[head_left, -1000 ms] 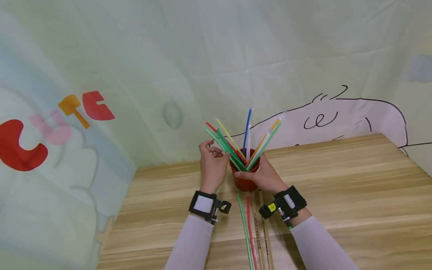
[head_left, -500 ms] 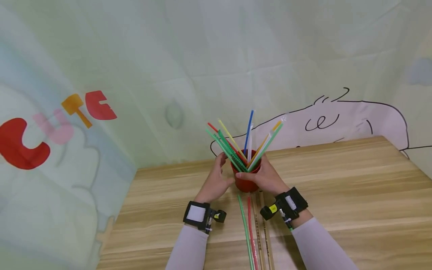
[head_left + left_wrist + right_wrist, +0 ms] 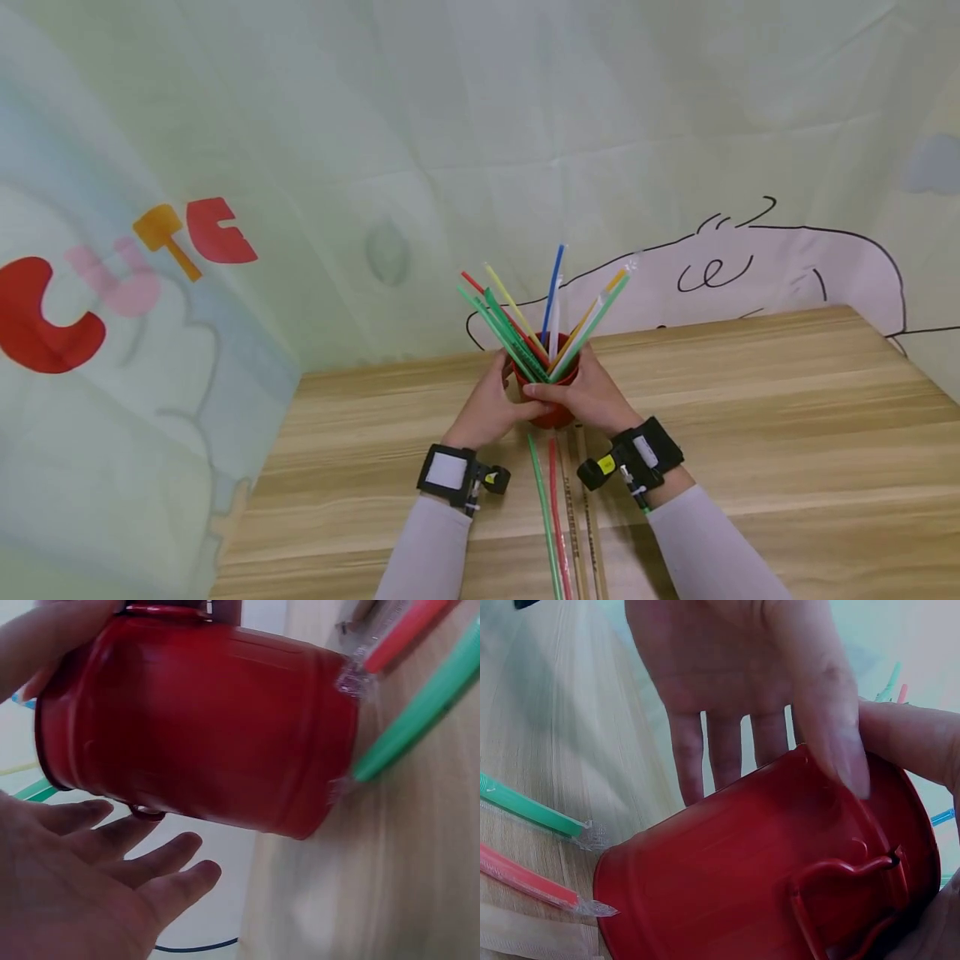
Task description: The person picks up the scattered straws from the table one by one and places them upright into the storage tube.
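A small red metal bucket (image 3: 557, 418) stands on the table, holding a bunch of straws (image 3: 510, 329) in green, red, yellow, blue, white and orange. My right hand (image 3: 597, 395) grips it from the right, thumb across the front near the rim. From the left, my left hand (image 3: 486, 412) reaches round it, its thumb along the front below the right thumb. The left wrist view shows that hand's fingers (image 3: 161, 874) spread beside the bucket wall (image 3: 202, 720). A loop handle (image 3: 844, 870) shows on the bucket in the right wrist view.
In front of the bucket lie a wrapped green straw (image 3: 546, 517), a wrapped red straw (image 3: 558, 517) and two slim brown paper-wrapped sticks (image 3: 588, 517), side by side. The wooden table (image 3: 750, 433) meets a printed cloth backdrop (image 3: 375, 167) behind.
My left hand has left the green straws at the rim and moved down to the bucket's left side, its thumb now across the front. The right hand keeps its hold.
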Tool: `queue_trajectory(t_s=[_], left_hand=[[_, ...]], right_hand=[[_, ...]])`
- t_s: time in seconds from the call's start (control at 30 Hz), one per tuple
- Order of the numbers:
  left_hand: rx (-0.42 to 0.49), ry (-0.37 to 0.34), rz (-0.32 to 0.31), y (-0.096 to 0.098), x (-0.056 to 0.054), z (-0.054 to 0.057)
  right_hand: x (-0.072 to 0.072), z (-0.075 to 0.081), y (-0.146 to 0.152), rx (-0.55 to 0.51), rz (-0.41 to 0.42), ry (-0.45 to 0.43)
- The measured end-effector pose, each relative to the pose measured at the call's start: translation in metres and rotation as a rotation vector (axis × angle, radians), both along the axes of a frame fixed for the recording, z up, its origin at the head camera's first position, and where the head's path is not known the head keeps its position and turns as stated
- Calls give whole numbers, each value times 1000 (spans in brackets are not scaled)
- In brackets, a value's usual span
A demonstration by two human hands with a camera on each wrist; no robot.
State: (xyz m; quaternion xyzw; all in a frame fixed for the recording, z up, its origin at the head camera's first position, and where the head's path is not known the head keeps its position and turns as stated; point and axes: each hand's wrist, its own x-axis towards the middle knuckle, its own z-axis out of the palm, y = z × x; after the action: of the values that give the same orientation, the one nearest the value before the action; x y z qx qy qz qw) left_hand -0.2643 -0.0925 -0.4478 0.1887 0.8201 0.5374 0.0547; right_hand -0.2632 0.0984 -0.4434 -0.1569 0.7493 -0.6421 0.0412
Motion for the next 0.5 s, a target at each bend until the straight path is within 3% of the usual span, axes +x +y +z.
queue_trajectory(t_s=[0.3, 0.5], left_hand=[[-1, -31, 76, 5, -1, -9], [7, 4, 79, 10, -4, -12]], right_hand=[[0, 1, -2, 10, 1, 8], [0, 1, 0, -1, -5, 8]])
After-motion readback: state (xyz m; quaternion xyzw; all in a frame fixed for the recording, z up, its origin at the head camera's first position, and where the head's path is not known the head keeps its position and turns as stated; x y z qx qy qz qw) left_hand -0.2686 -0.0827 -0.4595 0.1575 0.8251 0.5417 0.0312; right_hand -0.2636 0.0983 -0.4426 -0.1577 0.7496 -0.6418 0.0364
